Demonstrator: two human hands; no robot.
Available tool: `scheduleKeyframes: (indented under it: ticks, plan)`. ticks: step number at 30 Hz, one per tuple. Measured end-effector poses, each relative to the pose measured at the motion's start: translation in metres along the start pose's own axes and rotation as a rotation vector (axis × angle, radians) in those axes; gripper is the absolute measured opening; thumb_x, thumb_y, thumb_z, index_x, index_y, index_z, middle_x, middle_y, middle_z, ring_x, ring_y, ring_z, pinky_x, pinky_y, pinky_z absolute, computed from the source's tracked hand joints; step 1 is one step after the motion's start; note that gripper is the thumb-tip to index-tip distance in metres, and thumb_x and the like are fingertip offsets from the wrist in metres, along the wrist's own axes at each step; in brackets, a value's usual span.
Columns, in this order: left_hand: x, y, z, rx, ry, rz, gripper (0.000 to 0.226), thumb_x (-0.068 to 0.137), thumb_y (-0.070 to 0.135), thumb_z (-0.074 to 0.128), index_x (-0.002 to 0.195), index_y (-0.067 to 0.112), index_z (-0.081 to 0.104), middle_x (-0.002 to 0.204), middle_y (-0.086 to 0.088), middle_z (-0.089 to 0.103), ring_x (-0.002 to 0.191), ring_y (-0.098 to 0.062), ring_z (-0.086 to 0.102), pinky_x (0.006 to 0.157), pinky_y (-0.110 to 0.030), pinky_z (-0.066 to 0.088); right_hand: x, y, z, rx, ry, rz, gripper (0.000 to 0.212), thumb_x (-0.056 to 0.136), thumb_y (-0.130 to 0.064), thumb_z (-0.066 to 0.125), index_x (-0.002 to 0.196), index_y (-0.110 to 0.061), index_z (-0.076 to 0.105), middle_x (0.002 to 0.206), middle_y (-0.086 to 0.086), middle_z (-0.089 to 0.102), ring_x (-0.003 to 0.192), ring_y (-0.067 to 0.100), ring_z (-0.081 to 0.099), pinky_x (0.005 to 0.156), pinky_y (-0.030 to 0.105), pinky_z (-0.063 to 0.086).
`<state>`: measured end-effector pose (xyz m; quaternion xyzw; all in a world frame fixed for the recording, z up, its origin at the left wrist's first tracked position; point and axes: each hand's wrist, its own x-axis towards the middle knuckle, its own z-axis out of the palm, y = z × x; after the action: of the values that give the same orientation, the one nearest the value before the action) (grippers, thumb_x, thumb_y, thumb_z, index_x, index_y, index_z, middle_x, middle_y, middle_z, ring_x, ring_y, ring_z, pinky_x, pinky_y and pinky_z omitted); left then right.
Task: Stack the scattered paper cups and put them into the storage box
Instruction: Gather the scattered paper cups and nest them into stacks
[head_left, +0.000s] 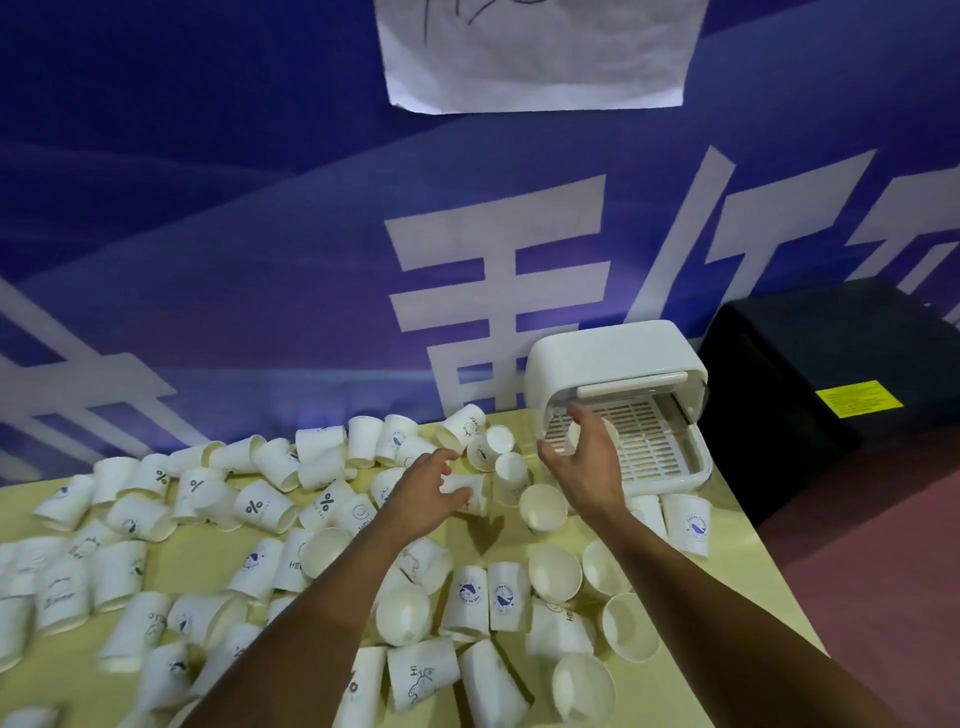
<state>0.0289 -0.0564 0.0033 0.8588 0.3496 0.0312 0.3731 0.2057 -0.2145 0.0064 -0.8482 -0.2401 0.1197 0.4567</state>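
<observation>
My left hand (423, 491) is curled around one small white paper cup (464, 491) lying on its side near the middle of the pale yellow tabletop (737, 540), fingers wrapped over its wall. My right hand (584, 457) is up at the mouth of the white plastic storage box with the slatted tray (621, 400), fingers cupped; I think there's a cup in that hand, but my palm hides most of it, so I cannot tell. The other white printed paper cups (254, 509) lie scattered all over the tabletop, mostly tipped over. These are feather-light and thin-walled, so they crush easily. I'd judge it best to pinch gently near the stiffer rolled rim, never mid-wall, and nest them mouth to base.
</observation>
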Motion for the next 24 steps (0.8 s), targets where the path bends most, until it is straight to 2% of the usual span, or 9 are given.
scheduleKeyframes:
  ticks: [5, 10, 13, 17, 21, 24]
  plan:
    - [-0.022, -0.045, -0.046, -0.044, 0.089, -0.063, 0.054, 0.085, 0.035, 0.072, 0.133, 0.023, 0.051, 0.121, -0.002, 0.056, 0.103, -0.015, 0.055, 0.094, -0.032, 0.048, -0.02, -0.045, 0.054, -0.058, -0.207, -0.085, 0.071, 0.085, -0.037, 0.077, 0.145, -0.019, 0.045, 0.145, 0.001, 0.051, 0.13, 0.023, 0.051, 0.106, 0.04, 0.046]
    - [-0.071, -0.117, -0.095, -0.065, 0.213, -0.163, 0.052, 0.084, 0.032, 0.074, 0.13, 0.02, 0.054, 0.119, -0.004, 0.059, 0.108, -0.018, 0.059, 0.093, -0.027, 0.046, -0.049, -0.093, 0.125, -0.137, -0.416, -0.166, 0.074, 0.085, -0.04, 0.078, 0.146, -0.014, 0.046, 0.146, 0.008, 0.052, 0.13, 0.028, 0.05, 0.108, 0.039, 0.04]
    - [-0.107, -0.168, -0.123, -0.096, 0.288, -0.259, 0.052, 0.083, 0.029, 0.075, 0.13, 0.016, 0.056, 0.12, -0.007, 0.061, 0.11, -0.021, 0.059, 0.095, -0.029, 0.047, -0.072, -0.123, 0.173, -0.159, -0.543, -0.217, 0.078, 0.085, -0.04, 0.078, 0.148, -0.012, 0.042, 0.151, 0.009, 0.047, 0.137, 0.027, 0.045, 0.112, 0.036, 0.035]
    - [-0.151, -0.228, -0.157, -0.105, 0.355, -0.384, 0.052, 0.085, 0.032, 0.074, 0.13, 0.015, 0.055, 0.121, -0.009, 0.06, 0.112, -0.022, 0.059, 0.098, -0.031, 0.047, -0.101, -0.162, 0.235, -0.201, -0.672, -0.309, 0.08, 0.084, -0.041, 0.079, 0.149, -0.012, 0.041, 0.152, 0.009, 0.045, 0.137, 0.026, 0.045, 0.109, 0.031, 0.034]
    - [-0.189, -0.276, -0.184, -0.125, 0.474, -0.47, 0.05, 0.082, 0.025, 0.077, 0.126, 0.009, 0.059, 0.118, -0.015, 0.061, 0.111, -0.025, 0.06, 0.095, -0.027, 0.043, -0.13, -0.198, 0.291, -0.224, -0.773, -0.393, 0.081, 0.083, -0.041, 0.079, 0.148, -0.011, 0.042, 0.15, 0.01, 0.047, 0.134, 0.026, 0.047, 0.106, 0.031, 0.036]
    - [-0.218, -0.316, -0.204, -0.13, 0.488, -0.558, 0.051, 0.084, 0.028, 0.075, 0.129, 0.013, 0.057, 0.123, -0.012, 0.06, 0.116, -0.023, 0.058, 0.096, -0.029, 0.044, -0.159, -0.22, 0.338, -0.243, -0.858, -0.44, 0.081, 0.083, -0.042, 0.079, 0.148, -0.011, 0.041, 0.15, 0.009, 0.046, 0.134, 0.024, 0.047, 0.106, 0.029, 0.036]
